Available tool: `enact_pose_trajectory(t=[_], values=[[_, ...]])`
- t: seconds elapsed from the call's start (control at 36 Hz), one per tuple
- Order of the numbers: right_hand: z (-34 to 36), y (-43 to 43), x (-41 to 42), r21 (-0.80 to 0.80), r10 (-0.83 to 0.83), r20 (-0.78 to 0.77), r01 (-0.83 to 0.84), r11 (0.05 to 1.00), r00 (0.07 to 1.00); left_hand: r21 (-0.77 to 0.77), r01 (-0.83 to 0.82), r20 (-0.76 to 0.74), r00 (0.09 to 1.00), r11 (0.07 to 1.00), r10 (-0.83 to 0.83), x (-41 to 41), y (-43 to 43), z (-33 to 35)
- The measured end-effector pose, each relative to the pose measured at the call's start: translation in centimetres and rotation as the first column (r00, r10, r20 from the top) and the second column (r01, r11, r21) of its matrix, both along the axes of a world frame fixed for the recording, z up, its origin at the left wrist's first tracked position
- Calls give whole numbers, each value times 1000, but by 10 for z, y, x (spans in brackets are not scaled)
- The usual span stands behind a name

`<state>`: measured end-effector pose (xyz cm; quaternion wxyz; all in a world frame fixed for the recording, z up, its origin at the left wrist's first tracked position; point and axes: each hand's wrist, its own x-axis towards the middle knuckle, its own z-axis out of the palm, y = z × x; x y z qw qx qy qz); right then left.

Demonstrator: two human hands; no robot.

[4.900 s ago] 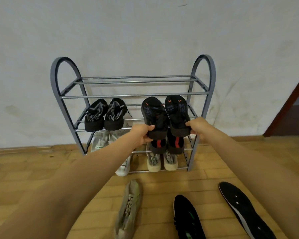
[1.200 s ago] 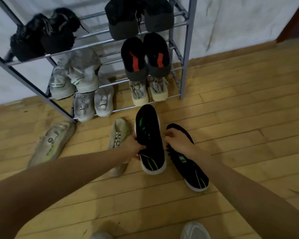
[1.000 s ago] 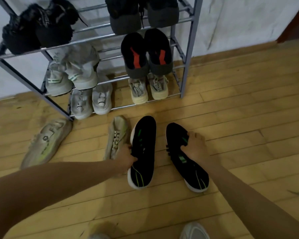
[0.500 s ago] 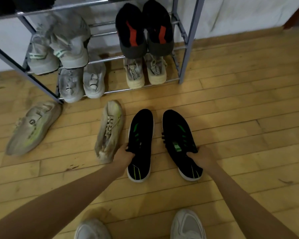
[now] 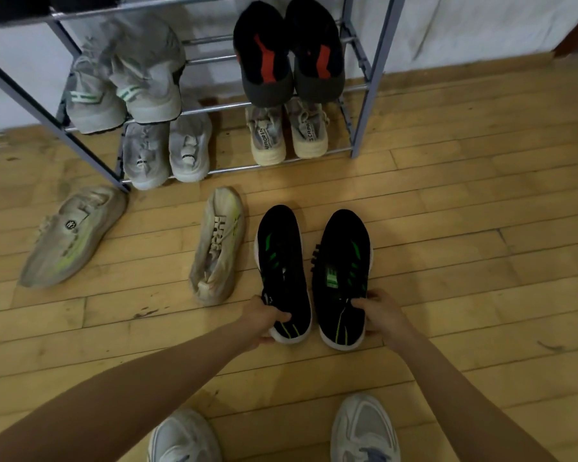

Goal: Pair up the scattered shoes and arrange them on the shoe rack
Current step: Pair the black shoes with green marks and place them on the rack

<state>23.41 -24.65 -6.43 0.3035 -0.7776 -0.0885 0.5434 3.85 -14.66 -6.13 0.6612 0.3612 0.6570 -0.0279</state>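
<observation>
Left hand point(image 5: 264, 320) fingers curl round the heel of the left black sneaker point(image 5: 282, 248). Right hand point(image 5: 379, 315) fingers grip the right black sneaker point(image 5: 342, 248). Both sneakers sit on the floor. Past the fingertips, the shoe rack point(image 5: 371, 95) holds grey sneakers point(image 5: 167, 151), cream sneakers point(image 5: 287, 135) and black-and-red shoes point(image 5: 287, 51).

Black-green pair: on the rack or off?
Off: black shoes sit side by side on the floor before the rack; left hand and right hand grip their heels.

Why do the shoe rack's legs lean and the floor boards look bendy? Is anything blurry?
Head view: the wide-angle lens bends the floor boards and makes the shoe rack lean; the light is dim and even, with no glare; the grey shoes on the rack look slightly soft, the black shoes sharper.
</observation>
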Motion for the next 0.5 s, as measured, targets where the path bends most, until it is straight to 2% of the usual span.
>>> enact_pose_trajectory(t=[0.08,0.14,0.22,0.33,0.5], values=[[-1,-6,-3,21,-55,-118,58,998,991,-25,2,59,998,1000,-1,-2,-2,5],[-1,-9,-9,41,-67,-99,72,997,993,-36,14,88,996,999,-11,-6,0,11],[5,-8,-21,98,-78,-45,82,992,996,9,110,109,988,994,-111,-12,5,22],[26,1,-28,157,14,91,-28,987,996,82,171,104,978,982,-179,-14,14,45],[67,20,-26,248,152,335,-243,938,930,196,207,51,974,959,-221,-11,27,86]])
